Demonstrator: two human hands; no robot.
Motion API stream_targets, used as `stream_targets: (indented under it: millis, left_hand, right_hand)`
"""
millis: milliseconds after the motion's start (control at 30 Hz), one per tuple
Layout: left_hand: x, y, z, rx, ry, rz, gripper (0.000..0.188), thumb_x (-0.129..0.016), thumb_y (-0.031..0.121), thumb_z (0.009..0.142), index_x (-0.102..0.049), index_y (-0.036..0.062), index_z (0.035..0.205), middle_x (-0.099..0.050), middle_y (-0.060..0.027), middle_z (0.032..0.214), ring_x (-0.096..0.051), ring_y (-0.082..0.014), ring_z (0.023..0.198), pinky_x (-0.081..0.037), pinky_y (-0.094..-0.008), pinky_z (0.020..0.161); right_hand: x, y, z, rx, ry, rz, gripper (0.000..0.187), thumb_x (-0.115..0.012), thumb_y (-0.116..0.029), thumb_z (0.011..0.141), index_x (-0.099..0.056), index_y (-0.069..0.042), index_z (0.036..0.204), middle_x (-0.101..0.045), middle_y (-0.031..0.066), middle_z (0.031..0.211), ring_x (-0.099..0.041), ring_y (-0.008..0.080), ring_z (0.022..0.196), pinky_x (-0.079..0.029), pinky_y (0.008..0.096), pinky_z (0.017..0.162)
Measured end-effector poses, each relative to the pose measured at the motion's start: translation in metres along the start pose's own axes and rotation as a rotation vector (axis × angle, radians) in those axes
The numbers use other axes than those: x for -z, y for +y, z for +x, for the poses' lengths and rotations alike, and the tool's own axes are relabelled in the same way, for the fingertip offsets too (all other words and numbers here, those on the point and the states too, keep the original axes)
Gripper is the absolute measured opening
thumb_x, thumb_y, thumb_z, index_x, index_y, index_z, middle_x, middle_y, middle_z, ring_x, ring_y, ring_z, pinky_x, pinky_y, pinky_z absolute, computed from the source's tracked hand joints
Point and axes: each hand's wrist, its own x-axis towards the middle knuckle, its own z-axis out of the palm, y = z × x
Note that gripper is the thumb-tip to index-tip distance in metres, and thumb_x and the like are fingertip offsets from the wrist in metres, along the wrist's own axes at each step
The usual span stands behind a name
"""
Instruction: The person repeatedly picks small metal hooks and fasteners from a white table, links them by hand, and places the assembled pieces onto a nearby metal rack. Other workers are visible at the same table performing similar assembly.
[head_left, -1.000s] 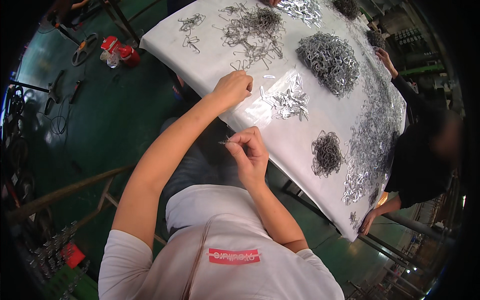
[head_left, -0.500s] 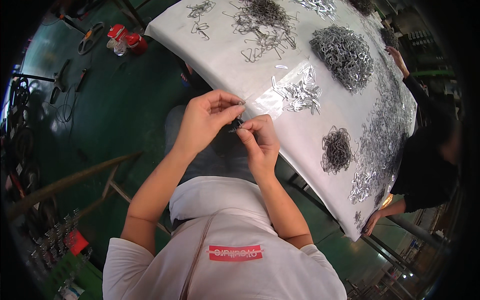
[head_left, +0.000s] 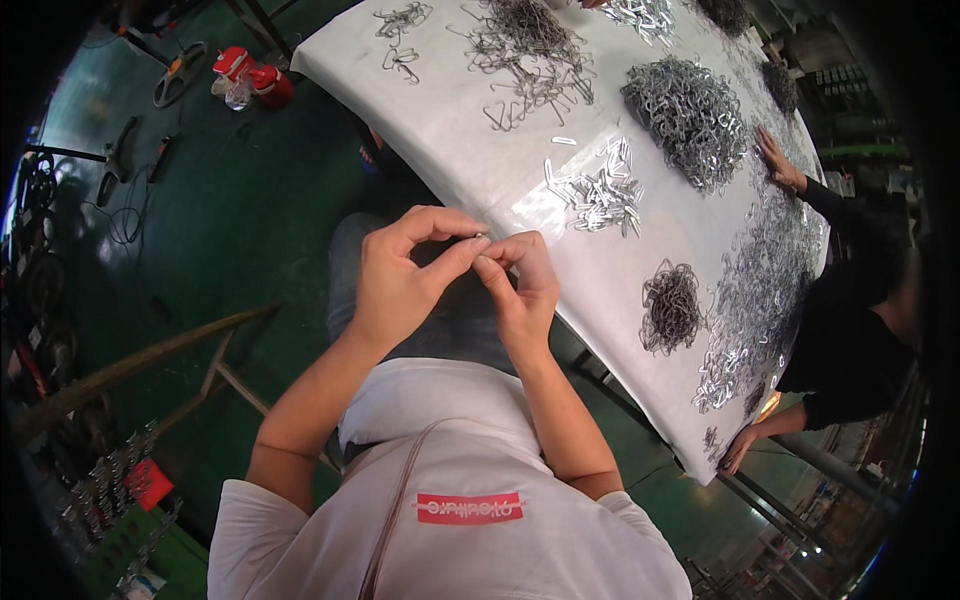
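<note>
My left hand pinches a small metal piece between thumb and forefinger, above my lap by the table's near edge. Close against it, my right hand also has thumb and fingers pressed together at the same piece. Fingertips cover most of it, so its shape cannot be made out. Nearest on the white-covered table lies a loose heap of flat silver metal strips. To the right of my hands sits a small dark pile of bent wire pieces.
Farther back are a large heap of wire hooks and a tangle of bent wires. Small metal pieces spread along the right side, where a co-worker's hand rests. Red containers stand at far left; a wooden bar is nearby.
My left hand has lowered slightly and its fingertips have closed in against the right hand's, covering more of the piece. The co-worker's far hand has moved left and nearer, onto the table.
</note>
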Motion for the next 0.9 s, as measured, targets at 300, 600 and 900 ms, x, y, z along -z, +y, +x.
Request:
stream_targets:
  millis: [300, 600, 900]
  left_hand:
    - [0.003, -0.009, -0.004, -0.077, 0.021, 0.094, 0.014, -0.073, -0.002, 0.076, -0.071, 0.0019, 0.089, -0.069, -0.0077, 0.086, -0.066, -0.0156, 0.079, -0.051, -0.0266, 0.073]
    - [-0.001, -0.012, -0.004, -0.129, 0.019, 0.105, 0.014, -0.072, -0.006, 0.074, -0.069, -0.0003, 0.086, -0.069, -0.0104, 0.088, -0.065, -0.0183, 0.082, -0.050, -0.0280, 0.077]
    - [-0.001, -0.016, -0.007, -0.065, -0.023, 0.087, 0.013, -0.067, -0.004, 0.080, -0.068, -0.0007, 0.093, -0.070, -0.0068, 0.090, -0.064, -0.0123, 0.081, -0.049, -0.0253, 0.077]
  right_hand:
    - [0.015, 0.040, 0.129, 0.121, -0.068, -0.542, 0.012, -0.066, -0.014, 0.083, -0.068, -0.003, 0.087, -0.063, 0.0126, 0.086, -0.061, 0.0264, 0.074, -0.047, 0.0372, 0.068]
    - [-0.020, 0.060, 0.205, -0.088, -0.406, -1.286, 0.017, -0.058, -0.007, 0.077, -0.071, -0.003, 0.087, -0.069, 0.0171, 0.095, -0.068, 0.0298, 0.092, -0.054, 0.0397, 0.076]
    - [0.017, -0.002, 0.103, -0.164, -0.257, 0.022, 0.011, -0.062, -0.012, 0.088, -0.059, -0.002, 0.091, -0.061, 0.0051, 0.075, -0.059, 0.0134, 0.068, -0.048, 0.0292, 0.060]
